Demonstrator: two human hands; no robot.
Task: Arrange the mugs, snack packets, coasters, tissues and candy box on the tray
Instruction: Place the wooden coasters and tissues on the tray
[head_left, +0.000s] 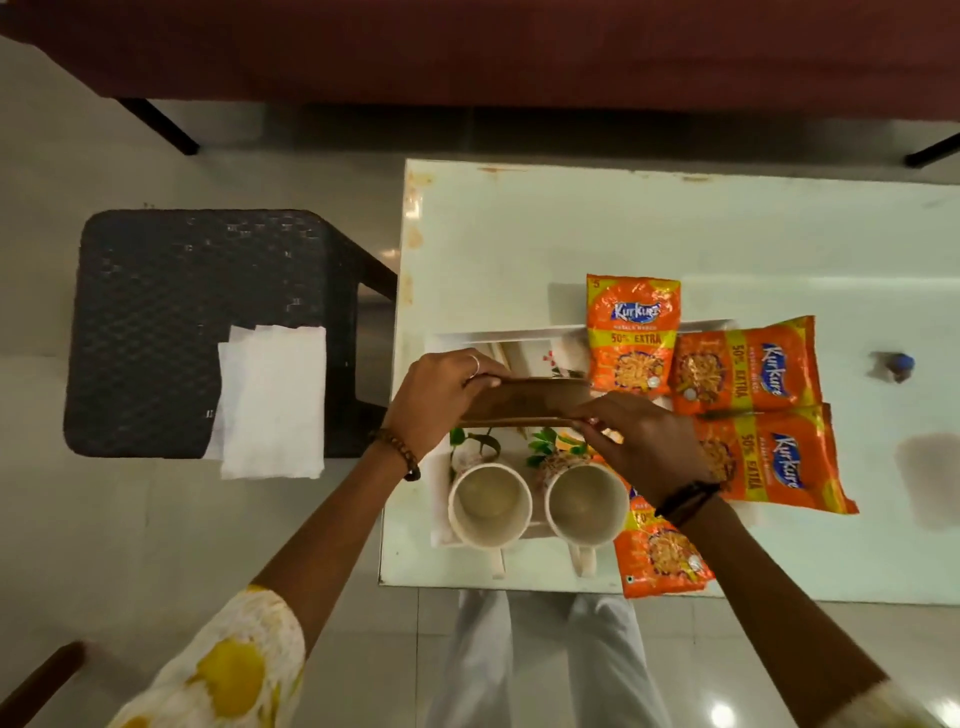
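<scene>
Head view: both hands (447, 395) (639, 441) grip brown coasters (519, 402) above tray (441, 340).

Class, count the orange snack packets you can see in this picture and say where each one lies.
4. One packet at the tray's far edge, two to its right, one at the near table edge, partly under the right arm.
</scene>
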